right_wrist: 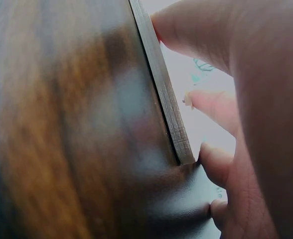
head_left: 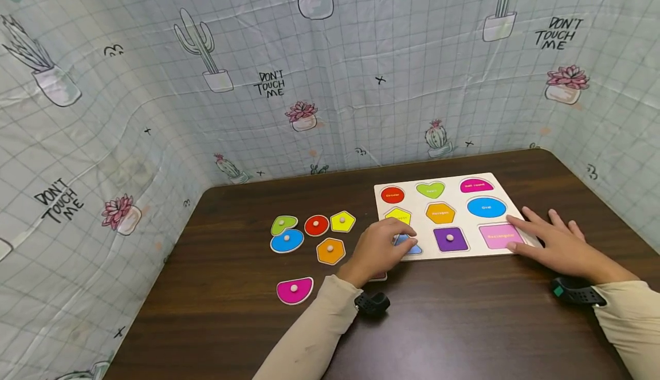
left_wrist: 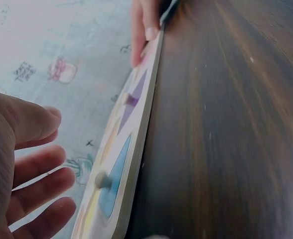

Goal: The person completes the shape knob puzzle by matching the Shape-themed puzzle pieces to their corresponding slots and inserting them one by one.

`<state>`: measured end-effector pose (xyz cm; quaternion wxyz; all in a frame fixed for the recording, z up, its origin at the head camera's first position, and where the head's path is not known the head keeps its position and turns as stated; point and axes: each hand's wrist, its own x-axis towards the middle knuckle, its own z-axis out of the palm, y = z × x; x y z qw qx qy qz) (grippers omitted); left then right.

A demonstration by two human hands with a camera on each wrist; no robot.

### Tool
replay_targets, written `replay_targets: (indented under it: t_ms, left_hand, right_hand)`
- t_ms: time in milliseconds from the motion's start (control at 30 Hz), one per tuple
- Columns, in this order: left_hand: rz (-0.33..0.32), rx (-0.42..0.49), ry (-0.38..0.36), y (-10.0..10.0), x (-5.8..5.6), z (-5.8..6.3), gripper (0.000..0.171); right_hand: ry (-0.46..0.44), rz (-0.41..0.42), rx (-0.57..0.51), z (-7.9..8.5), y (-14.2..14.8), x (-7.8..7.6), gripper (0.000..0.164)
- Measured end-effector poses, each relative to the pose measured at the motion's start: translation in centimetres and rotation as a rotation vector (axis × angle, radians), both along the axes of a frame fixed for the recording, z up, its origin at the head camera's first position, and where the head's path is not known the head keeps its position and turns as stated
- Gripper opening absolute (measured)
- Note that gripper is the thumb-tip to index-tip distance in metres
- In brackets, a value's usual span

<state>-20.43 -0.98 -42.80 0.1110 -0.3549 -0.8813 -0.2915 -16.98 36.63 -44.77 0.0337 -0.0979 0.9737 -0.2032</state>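
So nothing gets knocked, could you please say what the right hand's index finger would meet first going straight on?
Probably the blue oval on the white board, just ahead of the right hand; exact depth is unclear.

Left hand point(head_left: 378, 249), puzzle board point(head_left: 452, 190) — purple square point(head_left: 451, 241) (inset)

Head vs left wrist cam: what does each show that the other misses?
Head only: the loose red circle piece, orange hexagon piece and magenta half-round piece.

Left wrist only: the knob on the blue triangle piece, which the left hand covers in the head view.

Both: the board, that triangle, the purple square piece, the left hand, at least part of the right hand, the table and the patterned cloth.
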Motion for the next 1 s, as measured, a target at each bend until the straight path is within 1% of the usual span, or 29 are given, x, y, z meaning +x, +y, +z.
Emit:
replay_targets:
  t_ms: [267, 500, 700, 1000]
  left_hand:
    - [-0.031, 0.065, -0.064, -3.9, 0.2, -0.1, 0.015]
    - [-0.015, 0.043, -0.104, -6.9, 0.5, -0.3, 0.019]
    - [-0.032, 0.043, -0.141, -8.5, 0.4, -0.6, 0.022]
    - [-0.01, 0.017, -0.177, -9.9, 0.1, -0.7, 0.025]
  right_hand:
    - [-0.001, -0.007, 0.0, -0.3, -0.3, 0.1, 0.078]
    - [0.002, -0.002, 0.005, -0.3, 0.0, 0.0, 0.077]
    - [0.003, -0.002, 0.011, -0.5, 0.1, 0.0, 0.077]
    - [-0.001, -0.002, 0.013, -0.2, 0.1, 0.0, 0.077]
